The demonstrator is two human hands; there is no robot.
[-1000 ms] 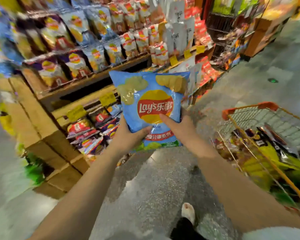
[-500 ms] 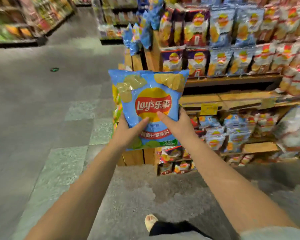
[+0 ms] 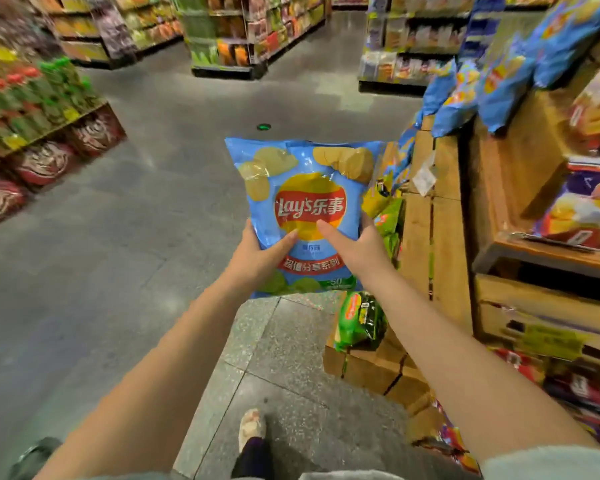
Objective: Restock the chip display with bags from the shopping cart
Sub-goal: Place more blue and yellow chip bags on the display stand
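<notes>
A light blue Lay's chip bag (image 3: pixel 305 188) is held upright in front of me at chest height. My left hand (image 3: pixel 257 258) grips its lower left edge, thumb across the front. My right hand (image 3: pixel 355 247) grips its lower right edge, thumb on the logo. The wooden chip display (image 3: pixel 440 216) stands to the right, its end corner just beyond the bag. More blue chip bags (image 3: pixel 499 88) hang at the display's upper end. The shopping cart is out of view.
Green and yellow chip bags (image 3: pixel 361 320) sit on the display's low end shelf beside my right forearm. Purple and red bags (image 3: pixel 586 206) fill the shelves at right. Another stocked display (image 3: pixel 32 109) stands at left. Grey aisle floor (image 3: pixel 153 188) spreads ahead, with further shelving units (image 3: pixel 229 36) behind.
My view has swung left around the display's end, so the shelves now lie to my right and the open aisle ahead. Both hands keep the same grip on the blue bag.
</notes>
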